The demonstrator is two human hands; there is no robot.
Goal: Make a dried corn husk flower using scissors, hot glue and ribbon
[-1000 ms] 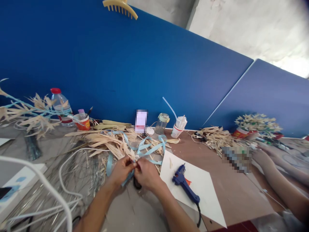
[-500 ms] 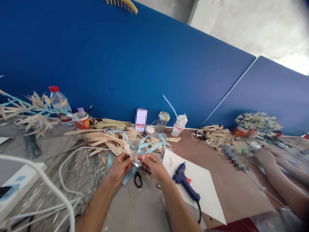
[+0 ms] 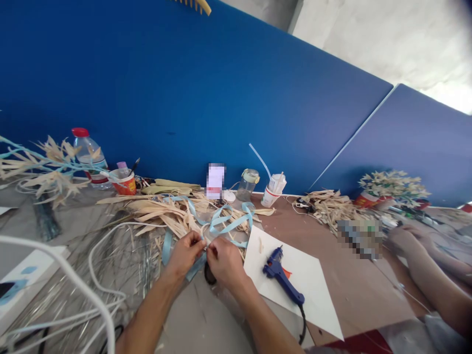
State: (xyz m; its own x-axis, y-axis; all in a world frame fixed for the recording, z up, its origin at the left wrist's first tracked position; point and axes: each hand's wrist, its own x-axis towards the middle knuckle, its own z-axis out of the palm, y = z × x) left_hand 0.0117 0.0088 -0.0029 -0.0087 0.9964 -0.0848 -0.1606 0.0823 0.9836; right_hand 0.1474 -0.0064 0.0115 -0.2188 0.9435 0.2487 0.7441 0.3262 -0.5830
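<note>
Close together at the middle of the table, my left hand (image 3: pixel 186 253) and my right hand (image 3: pixel 225 261) both pinch with thumb and forefinger. A small pale piece shows between the fingertips, too covered to name. Light blue ribbon (image 3: pixel 231 227) lies in loops just beyond the hands, and another length of it hangs near my left wrist. Below my right hand is a black loop handle (image 3: pixel 210 275), like that of scissors, partly covered by the hand. Dried corn husks (image 3: pixel 167 215) are spread behind the ribbon.
To the right, a blue glue gun (image 3: pixel 283 279) lies on a white sheet (image 3: pixel 317 300). Thin wires (image 3: pixel 136 260) and a white cable (image 3: pixel 98 295) cover the left side. A phone (image 3: pixel 216 181), a jar (image 3: pixel 248 184) and paper cups stand behind. Another person's arms (image 3: pixel 424 260) are at far right.
My right hand has turned and moved slightly left, closer to the left fingertips, and now covers more of the black handle. The glue gun and ribbon stay put.
</note>
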